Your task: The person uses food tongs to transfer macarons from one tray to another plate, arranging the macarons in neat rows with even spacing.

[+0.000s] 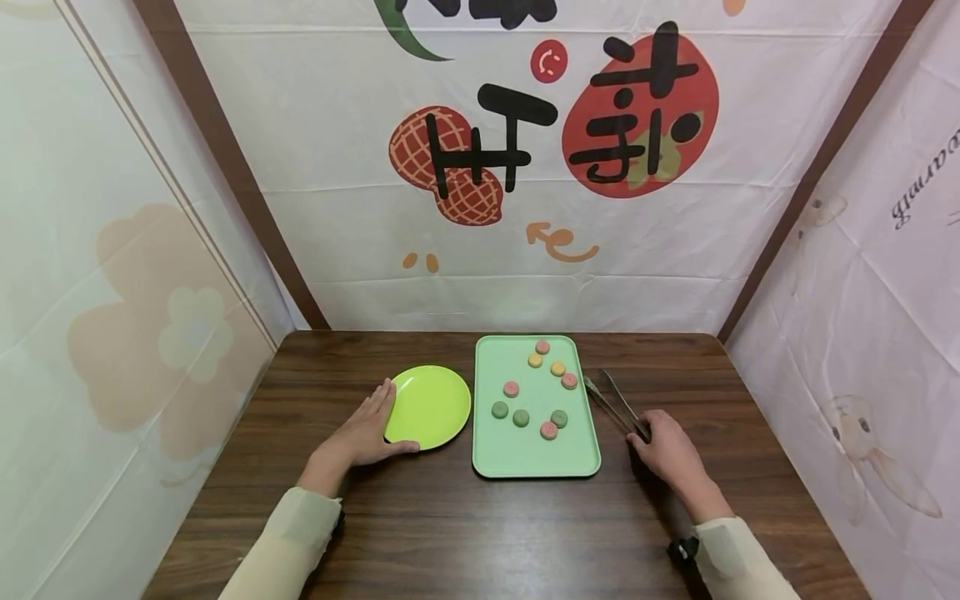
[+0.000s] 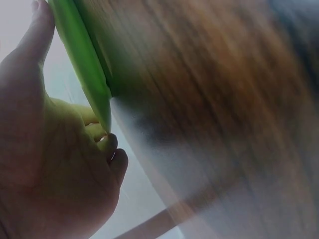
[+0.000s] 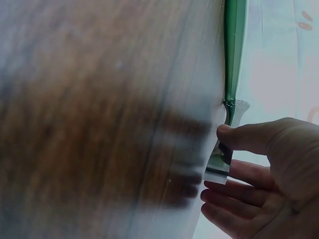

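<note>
My left hand touches the left edge of a bright yellow-green plate, its fingers straight along the rim and its thumb at the near side. The left wrist view shows the plate edge-on beside the palm. On the right, my right hand pinches the near end of metal tongs between thumb and fingers. The tongs' two arms are spread and point toward the tray. A mint-green tray lies between the hands, bearing pink macarons, yellow macarons and green macarons.
Everything stands on a dark brown wooden table. White printed cloth hangs behind the table and on both sides. The plate lies close to the tray's left edge, and the tongs' tips lie close to its right edge.
</note>
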### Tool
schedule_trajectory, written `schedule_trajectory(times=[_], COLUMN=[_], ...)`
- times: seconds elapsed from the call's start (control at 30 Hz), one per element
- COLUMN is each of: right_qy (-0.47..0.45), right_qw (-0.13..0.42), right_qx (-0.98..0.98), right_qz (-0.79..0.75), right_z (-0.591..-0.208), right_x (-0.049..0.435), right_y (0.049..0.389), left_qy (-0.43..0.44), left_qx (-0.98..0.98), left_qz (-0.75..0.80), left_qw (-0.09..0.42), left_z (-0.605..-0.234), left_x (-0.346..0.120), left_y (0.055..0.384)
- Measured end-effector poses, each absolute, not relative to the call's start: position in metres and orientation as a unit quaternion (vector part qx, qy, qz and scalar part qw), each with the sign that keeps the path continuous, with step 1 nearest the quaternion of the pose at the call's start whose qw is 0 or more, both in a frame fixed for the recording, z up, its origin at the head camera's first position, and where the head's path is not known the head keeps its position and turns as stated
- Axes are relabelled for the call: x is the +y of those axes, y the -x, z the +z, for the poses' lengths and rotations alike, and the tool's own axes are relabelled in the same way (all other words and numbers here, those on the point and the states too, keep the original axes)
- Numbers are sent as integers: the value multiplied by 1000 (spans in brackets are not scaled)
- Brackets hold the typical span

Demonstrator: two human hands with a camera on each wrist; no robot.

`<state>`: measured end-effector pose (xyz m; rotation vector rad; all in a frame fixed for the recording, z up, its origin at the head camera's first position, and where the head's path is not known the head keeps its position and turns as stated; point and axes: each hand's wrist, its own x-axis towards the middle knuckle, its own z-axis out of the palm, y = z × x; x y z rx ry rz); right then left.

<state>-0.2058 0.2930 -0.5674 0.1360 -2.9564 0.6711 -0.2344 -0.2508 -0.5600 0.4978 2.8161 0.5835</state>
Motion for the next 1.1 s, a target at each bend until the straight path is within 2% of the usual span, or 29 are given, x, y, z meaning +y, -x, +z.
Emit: schedule_trajectory(times=[0.63, 1.1], right_qy=[1, -26], right_qw=[2, 9], right_qx=[-970, -968], right_qz=[243, 250], right_z=[-549, -544], right_x=[299, 299], right_y=[212, 217], left_qy=[-172, -172], left_qx=[959, 958], left_qz=[203, 211], left_qw=[99, 95], left_z=[-566, -568], left_x=[-253, -254], left_y=[234, 232])
